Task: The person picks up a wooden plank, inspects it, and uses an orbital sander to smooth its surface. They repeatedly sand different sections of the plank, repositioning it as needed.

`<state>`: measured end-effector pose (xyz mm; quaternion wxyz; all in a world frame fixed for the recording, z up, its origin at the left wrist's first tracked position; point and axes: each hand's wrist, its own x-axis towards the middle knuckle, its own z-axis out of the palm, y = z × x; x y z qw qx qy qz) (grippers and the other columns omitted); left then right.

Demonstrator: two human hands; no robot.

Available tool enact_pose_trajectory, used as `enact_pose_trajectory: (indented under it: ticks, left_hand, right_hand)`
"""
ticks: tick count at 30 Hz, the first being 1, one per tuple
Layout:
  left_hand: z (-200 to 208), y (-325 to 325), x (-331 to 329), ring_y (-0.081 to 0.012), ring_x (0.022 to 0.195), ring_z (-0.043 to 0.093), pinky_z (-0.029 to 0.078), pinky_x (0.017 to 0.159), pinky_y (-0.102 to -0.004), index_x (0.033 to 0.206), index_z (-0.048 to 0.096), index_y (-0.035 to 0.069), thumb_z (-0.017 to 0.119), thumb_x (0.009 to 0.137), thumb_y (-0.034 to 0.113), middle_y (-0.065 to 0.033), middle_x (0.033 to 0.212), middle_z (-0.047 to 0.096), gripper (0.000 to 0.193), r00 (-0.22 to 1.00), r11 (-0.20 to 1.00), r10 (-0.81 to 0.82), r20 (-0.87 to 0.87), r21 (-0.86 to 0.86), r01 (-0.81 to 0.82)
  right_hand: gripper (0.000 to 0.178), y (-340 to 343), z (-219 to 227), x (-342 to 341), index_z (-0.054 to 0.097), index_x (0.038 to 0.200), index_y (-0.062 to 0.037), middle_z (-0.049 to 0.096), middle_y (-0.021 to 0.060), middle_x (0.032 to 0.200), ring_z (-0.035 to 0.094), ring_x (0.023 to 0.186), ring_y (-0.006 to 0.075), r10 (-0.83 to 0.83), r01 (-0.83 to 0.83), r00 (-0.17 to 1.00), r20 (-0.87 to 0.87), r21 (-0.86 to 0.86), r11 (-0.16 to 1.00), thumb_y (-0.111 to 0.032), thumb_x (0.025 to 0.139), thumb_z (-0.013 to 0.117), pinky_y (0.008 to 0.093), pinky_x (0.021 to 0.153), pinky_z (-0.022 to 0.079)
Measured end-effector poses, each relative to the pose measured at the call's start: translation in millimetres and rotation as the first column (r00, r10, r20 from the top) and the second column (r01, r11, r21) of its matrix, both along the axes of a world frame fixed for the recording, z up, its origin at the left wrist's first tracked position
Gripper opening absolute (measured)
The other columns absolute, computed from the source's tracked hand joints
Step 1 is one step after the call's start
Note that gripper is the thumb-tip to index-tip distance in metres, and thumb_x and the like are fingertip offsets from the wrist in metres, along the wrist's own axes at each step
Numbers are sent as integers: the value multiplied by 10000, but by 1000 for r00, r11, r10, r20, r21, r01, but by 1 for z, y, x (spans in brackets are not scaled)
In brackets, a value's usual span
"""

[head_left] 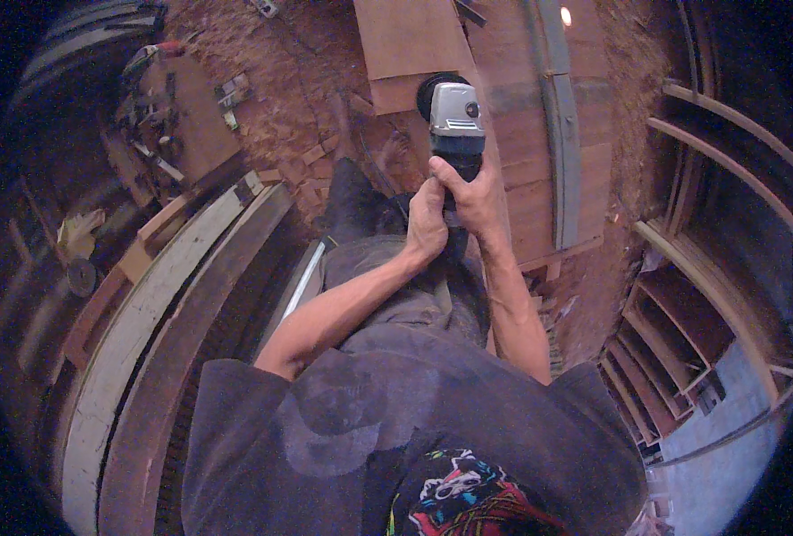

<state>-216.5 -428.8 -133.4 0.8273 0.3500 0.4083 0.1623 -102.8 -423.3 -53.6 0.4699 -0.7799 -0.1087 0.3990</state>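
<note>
Tool: an angle grinder [455, 121] with a boxy silver-grey metal gear head, a small round button on its side, and a dark, slim plastic body running back toward the person.
Tool place: upper middle of the view, held out in front of the person's chest, above a reddish wooden panel [539, 170].
Long axis: runs from the hands away from the person, toward the top of the picture, nearly straight up and down in the view; the gear head is the far end.
Disc end: a dark round guard [428, 91] shows just behind and left of the head; the disc itself I cannot make out.
Left hand [427, 223]: fingers curled shut round the lower part of the dark body, knuckles facing the camera.
Right hand [475, 192]: fingers and thumb wrapped tight round the body just under the silver head, touching the left hand.
Forearms: bare, both rising from the lower edge and meeting at the tool.
Clothing: a loose, faded grey shirt [396, 420] with a soft, wrinkled surface.
Panel: flat planks with straight seams, smooth and red-brown; a pale curved strip [559, 134] lies along it.
Floor: covered in coarse reddish sawdust [289, 71] and small offcuts.
Left side: long curved boards [146, 322], one pale and painted-looking, one dark brown.
Right side: open wooden shelving [682, 313] of bare timber.
</note>
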Motion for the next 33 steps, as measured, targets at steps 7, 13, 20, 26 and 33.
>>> enact_pose_trajectory:
  ticks: [7, 13, 20, 26, 33]
  left_hand:
    - [8, 2, 7, -164, 968, 609, 510, 870, -338, 1189, 617, -44, 314, 1120, 561, -85, 1071, 671, 680, 999, 999, 21, 28, 34, -22]
    - [0, 4, 7, -202, 896, 623, 514, 821, -375, 1138, 622, -56, 323, 1104, 597, -131, 969, 689, 719, 999, 997, -27, -39, 74, 30]
    - [0, 2, 24, -309, 868, 640, 495, 802, -432, 1108, 618, -31, 413, 1081, 594, -199, 924, 682, 659, 976, 949, -197, -95, 231, 214]
    - [4, 8, -3, -213, 942, 609, 496, 853, -386, 1130, 618, -32, 396, 1089, 598, -129, 997, 672, 669, 989, 979, -135, -61, 144, 143]
    - [10, 30, -51, -154, 1044, 598, 496, 937, -332, 1247, 602, -25, 302, 1134, 523, -58, 1144, 659, 635, 992, 984, -36, -123, 169, 57]
  right_hand:
    - [505, -16, -31, 3, 674, 1122, 1, 707, 58, 953, 652, 831, 174, 39, -41, 977, 209, 8, 999, -403, 862, 832, 342, 775, 545]
    - [450, -12, -23, 1, 684, 1108, -13, 705, 46, 942, 645, 817, 152, -19, 26, 996, 83, -79, 997, -374, 879, 826, 326, 760, 543]
    - [447, -31, -19, 12, 672, 1143, -33, 702, 38, 969, 656, 832, 150, -214, 210, 970, 112, 43, 977, -366, 884, 820, 327, 755, 545]
    - [529, -24, -21, -1, 604, 1267, -29, 686, 47, 1034, 656, 858, 157, -54, 54, 998, 38, -13, 998, -281, 865, 838, 325, 776, 554]
    - [580, 1, -49, -51, 659, 1145, -17, 739, 106, 955, 720, 831, 232, 20, -20, 1000, -11, 2, 1000, -429, 799, 874, 376, 766, 579]
